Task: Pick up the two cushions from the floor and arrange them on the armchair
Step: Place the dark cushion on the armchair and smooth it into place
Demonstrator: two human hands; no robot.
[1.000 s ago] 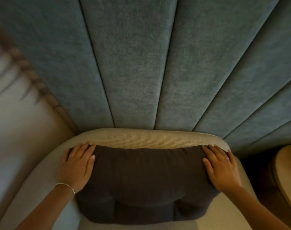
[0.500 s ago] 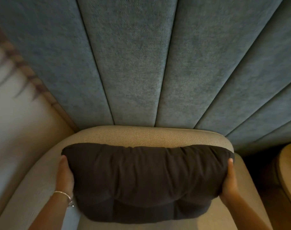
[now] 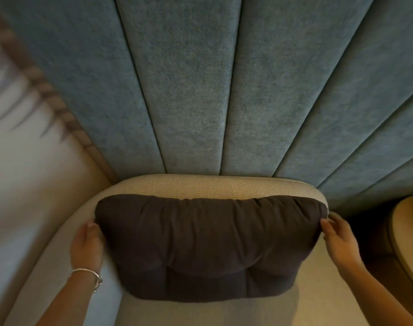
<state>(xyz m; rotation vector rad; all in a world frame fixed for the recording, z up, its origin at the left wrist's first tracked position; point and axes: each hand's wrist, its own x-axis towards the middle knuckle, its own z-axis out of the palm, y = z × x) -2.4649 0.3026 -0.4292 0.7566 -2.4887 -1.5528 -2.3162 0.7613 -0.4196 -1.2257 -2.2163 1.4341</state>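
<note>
A dark cushion (image 3: 205, 234) stands propped against the backrest of the beige armchair (image 3: 200, 185), at about 6 o'clock in the view. Beneath its lower edge a second dark cushion (image 3: 207, 285) lies on the seat; they touch, and the upper one overlaps the lower.

The left hand (image 3: 86, 245) is at 8 o'clock, cupped against the upper cushion's left end, its fingers tucked behind the fabric. The right hand (image 3: 339, 236) is at 4 o'clock, with fingertips (image 3: 324, 223) pinching the cushion's top right corner in a narrow hold.

Both cushions appear off the floor and on the chair, so the picking up looks done. What seems left is fine squaring of the upright cushion and letting go.

Its top edge sits just below the backrest's rim, with a strip of beige showing above. The chair's curved sides lie close around both ends, leaving little sideways room. A blue padded wall (image 3: 200, 78) rises behind at 12 o'clock, and a rounded beige piece (image 3: 407, 236) stands near at 3 o'clock. Open room is toward the person.
</note>
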